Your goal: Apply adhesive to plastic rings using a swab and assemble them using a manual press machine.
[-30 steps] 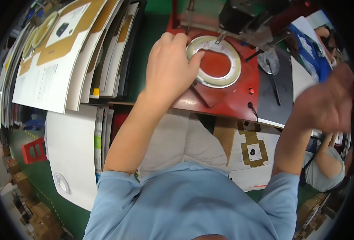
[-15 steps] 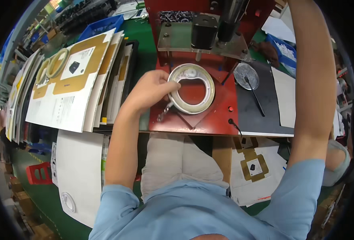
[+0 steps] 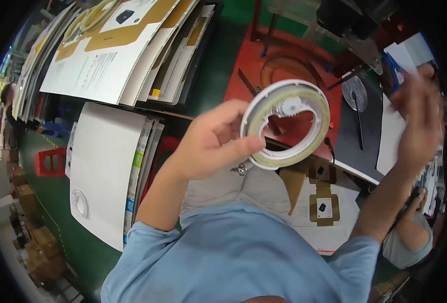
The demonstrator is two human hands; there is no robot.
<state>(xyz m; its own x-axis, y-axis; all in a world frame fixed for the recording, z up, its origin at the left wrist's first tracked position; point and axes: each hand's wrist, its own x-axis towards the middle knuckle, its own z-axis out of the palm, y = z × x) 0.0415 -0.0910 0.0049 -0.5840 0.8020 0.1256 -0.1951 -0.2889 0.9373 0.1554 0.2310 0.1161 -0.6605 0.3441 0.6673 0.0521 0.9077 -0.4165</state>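
Note:
My left hand [image 3: 216,141] grips the near left side of a white plastic ring [image 3: 280,161], thumb on top and fingers behind. The ring is tilted and held up in front of the red machine base [image 3: 243,60]. A yellowish toothed band [image 3: 323,113] runs round inside it, and a small white gear [image 3: 292,107] sits on its far part. Silver metal hardware [image 3: 240,169] hangs at its near left edge. Off to the right, my right hand [image 3: 419,118] is raised above the work surface. Motion smears its fingers, so what they hold, if anything, is unclear.
Flat printed cardboard sheets [image 3: 89,76] lean in a stack at the left. A clear round dish [image 3: 354,91] with a black-handled tool [image 3: 360,126] lies on a black mat. Another person's arm [image 3: 410,237] shows at lower right. A red stool [image 3: 50,162] stands on the floor.
My left hand has lifted the ring off the red base toward me and tilted it. My right arm has come down from its far reach. The view has shifted.

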